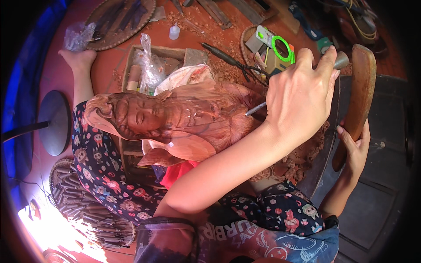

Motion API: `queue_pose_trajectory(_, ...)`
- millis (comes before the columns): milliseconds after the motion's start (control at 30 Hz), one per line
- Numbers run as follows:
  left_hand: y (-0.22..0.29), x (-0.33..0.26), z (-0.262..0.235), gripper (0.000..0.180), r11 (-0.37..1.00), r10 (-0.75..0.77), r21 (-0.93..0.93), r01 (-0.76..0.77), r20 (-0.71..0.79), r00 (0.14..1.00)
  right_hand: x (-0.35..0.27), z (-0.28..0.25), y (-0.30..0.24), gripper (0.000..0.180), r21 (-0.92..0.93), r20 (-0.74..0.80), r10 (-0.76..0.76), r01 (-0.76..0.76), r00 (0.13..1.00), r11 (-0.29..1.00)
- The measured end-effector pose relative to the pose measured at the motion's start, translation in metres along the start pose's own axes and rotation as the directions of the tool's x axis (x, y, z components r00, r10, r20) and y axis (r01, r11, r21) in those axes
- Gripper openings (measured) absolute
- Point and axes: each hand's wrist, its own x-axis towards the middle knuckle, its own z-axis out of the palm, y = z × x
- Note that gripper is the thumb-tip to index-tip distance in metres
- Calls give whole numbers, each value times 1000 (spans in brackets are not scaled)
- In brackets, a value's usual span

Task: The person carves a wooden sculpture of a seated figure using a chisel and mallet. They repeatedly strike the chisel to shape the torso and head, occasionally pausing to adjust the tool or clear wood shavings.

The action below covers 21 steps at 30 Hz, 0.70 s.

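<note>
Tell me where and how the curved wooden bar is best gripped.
Probably round the lower part of the curved wooden bar, coming from the person's own side, as the right hand does: the bar looks narrower there, and its broader upper end stays free beside the carving tool.

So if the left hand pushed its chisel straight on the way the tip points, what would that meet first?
The carved wooden figure: the chisel in the left hand points into its body, and the tip may already touch it; depth is unclear.
</note>
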Motion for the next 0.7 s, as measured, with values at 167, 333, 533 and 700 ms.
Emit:
queue_pose_trajectory(167,-3,0,2,28,1000,-10,4,10,1,1000,0,1,0,45,8,-14,-9,9,1000,1000)
queue_pose_trajectory(333,-4,-1,2,29,1000,-16,16,16,-3,1000,1,0,-5,45,-8,-38,11,-11,999,1000)
queue_pose_trajectory(533,-6,-3,2,30,999,42,33,-42,15,999,3,1,6,61,-36,-70,-34,32,997,999)
queue_pose_trajectory(700,-7,-3,1,31,997,82,8,-82,-23,996,0,-3,4,63,-86,-55,-47,42,997,995)
